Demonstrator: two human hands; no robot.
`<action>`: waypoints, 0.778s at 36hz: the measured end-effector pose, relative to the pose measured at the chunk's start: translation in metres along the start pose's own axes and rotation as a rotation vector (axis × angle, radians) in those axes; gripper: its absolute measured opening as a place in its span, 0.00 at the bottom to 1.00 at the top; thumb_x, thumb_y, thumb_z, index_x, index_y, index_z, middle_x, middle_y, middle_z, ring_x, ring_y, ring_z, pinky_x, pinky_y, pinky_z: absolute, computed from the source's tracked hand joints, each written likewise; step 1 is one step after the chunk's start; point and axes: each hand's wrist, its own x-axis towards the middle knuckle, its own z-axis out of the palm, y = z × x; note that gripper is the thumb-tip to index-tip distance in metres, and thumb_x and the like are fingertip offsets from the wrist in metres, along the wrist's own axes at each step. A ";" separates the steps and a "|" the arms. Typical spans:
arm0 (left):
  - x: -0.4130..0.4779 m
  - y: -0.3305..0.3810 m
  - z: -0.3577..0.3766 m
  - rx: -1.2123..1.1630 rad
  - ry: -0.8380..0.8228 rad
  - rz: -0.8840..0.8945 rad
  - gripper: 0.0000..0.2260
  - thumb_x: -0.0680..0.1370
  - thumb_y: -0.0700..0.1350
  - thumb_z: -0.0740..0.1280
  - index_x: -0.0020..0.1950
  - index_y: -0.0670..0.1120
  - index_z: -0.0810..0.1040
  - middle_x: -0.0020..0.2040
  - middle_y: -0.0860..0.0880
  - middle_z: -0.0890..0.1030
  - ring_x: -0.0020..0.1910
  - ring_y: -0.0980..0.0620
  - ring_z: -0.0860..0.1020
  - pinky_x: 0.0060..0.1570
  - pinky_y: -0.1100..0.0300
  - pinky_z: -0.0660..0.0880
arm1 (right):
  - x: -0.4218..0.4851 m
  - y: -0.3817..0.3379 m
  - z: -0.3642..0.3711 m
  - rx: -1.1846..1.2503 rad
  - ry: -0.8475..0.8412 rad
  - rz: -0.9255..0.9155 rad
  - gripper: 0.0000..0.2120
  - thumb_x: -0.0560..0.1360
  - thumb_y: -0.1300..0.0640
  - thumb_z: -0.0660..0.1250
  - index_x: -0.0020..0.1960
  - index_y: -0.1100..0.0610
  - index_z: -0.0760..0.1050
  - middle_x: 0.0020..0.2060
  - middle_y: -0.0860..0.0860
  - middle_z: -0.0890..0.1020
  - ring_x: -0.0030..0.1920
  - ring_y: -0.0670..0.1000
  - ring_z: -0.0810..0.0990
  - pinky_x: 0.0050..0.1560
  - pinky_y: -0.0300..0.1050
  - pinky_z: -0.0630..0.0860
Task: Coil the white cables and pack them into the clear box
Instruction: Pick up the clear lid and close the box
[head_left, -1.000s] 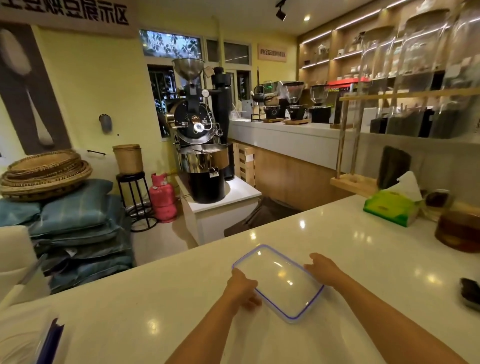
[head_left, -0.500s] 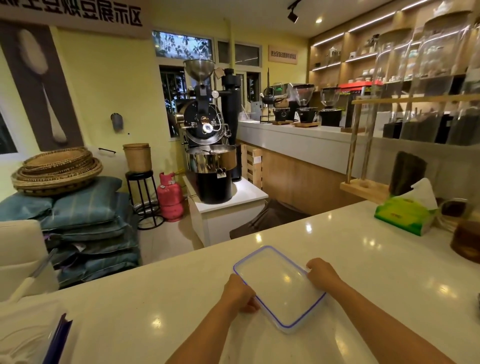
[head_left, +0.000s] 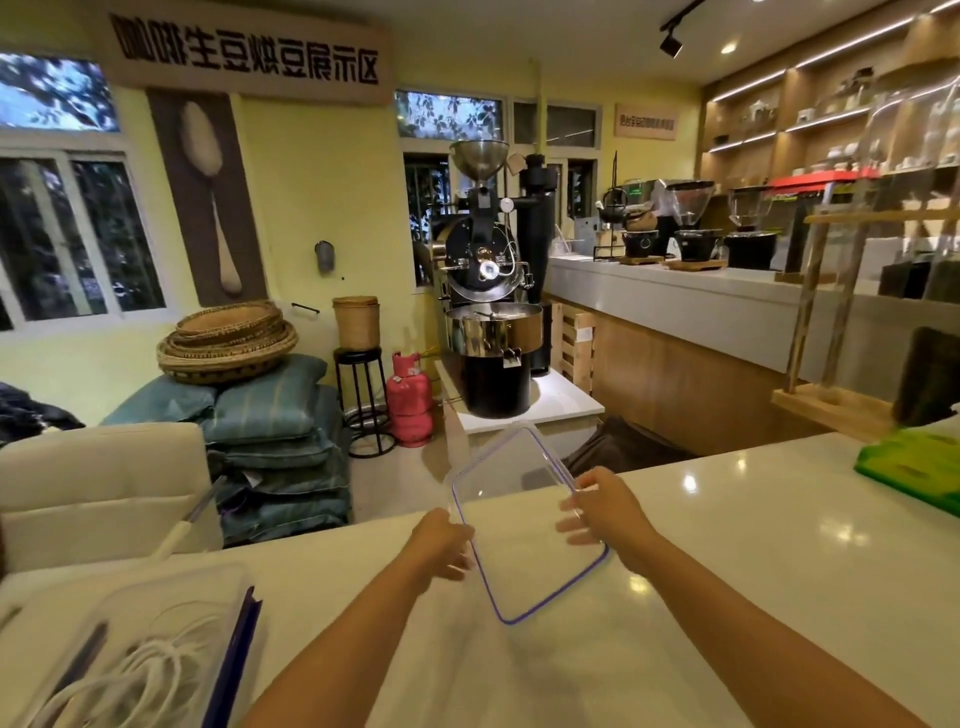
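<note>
A clear flat lid (head_left: 519, 519) with a blue rim is tilted up off the white counter (head_left: 753, 561), its far end raised. My left hand (head_left: 439, 540) grips its left edge and my right hand (head_left: 602, 512) grips its right edge. At the lower left stands the clear box (head_left: 130, 613) with white cables (head_left: 150, 670) lying coiled inside it. A dark blue clip shows on the box's right side.
A green tissue box (head_left: 914, 467) sits at the counter's right. A wooden rack (head_left: 831, 400) with jars stands behind it. Beyond the counter edge are a coffee roaster (head_left: 488, 312), a pink gas cylinder (head_left: 410, 397) and stacked cushions (head_left: 270, 431).
The lid lay flat on the counter under both hands; now it is lifted and tilted up. The view has swung left, bringing the box with cables into sight.
</note>
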 end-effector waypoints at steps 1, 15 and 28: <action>-0.001 0.001 -0.008 0.016 0.028 -0.003 0.19 0.78 0.42 0.60 0.68 0.41 0.62 0.47 0.44 0.73 0.42 0.47 0.75 0.35 0.60 0.72 | -0.002 -0.007 0.010 0.001 -0.010 -0.022 0.02 0.77 0.65 0.58 0.47 0.59 0.67 0.46 0.59 0.76 0.37 0.54 0.79 0.33 0.43 0.76; -0.065 0.040 -0.103 -0.195 0.181 0.185 0.20 0.76 0.57 0.61 0.56 0.42 0.72 0.49 0.44 0.76 0.42 0.48 0.79 0.41 0.56 0.76 | -0.063 -0.059 0.149 -0.222 -0.007 -0.541 0.08 0.77 0.61 0.61 0.55 0.61 0.74 0.43 0.50 0.76 0.42 0.47 0.73 0.36 0.33 0.69; -0.096 -0.006 -0.193 -0.089 0.441 0.093 0.06 0.74 0.37 0.67 0.37 0.39 0.72 0.38 0.39 0.79 0.32 0.48 0.79 0.32 0.59 0.79 | -0.114 -0.069 0.235 -0.290 -0.206 -0.705 0.11 0.77 0.54 0.61 0.48 0.59 0.79 0.37 0.53 0.79 0.39 0.50 0.75 0.41 0.46 0.71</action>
